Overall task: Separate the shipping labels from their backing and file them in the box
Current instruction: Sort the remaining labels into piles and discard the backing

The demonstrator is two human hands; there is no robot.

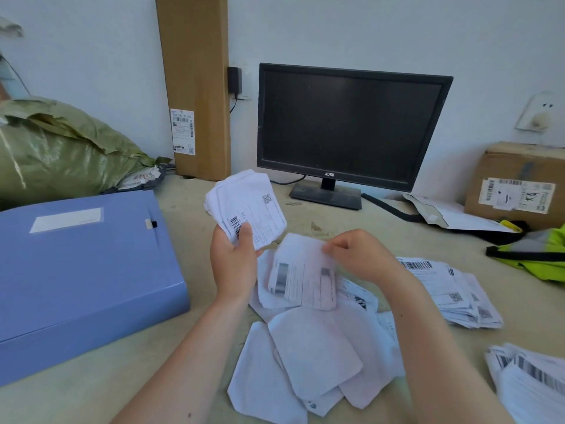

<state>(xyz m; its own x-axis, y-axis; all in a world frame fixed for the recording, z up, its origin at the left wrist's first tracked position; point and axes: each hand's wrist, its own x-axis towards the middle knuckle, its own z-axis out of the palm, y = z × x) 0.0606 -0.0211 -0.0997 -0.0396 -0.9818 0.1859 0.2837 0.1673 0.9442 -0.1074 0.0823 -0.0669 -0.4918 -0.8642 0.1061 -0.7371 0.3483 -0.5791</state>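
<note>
My left hand (234, 261) grips a small stack of printed shipping labels (247, 200), held upright above the table. My right hand (357, 255) pinches the top edge of a single label sheet (302, 276), which hangs blurred between the two hands. Below them lies a loose heap of blank white backing sheets (315, 350). The blue file box (82, 270) lies shut on the table at the left, its clasp at the top right corner.
More label piles lie at the right (452, 289) and the bottom right corner (532, 377). A black monitor (351, 127) stands behind, a tall cardboard carton (195, 87) leans on the wall, a green sack (58, 148) lies far left, a brown parcel (516, 185) and hi-vis vest (541, 252) far right.
</note>
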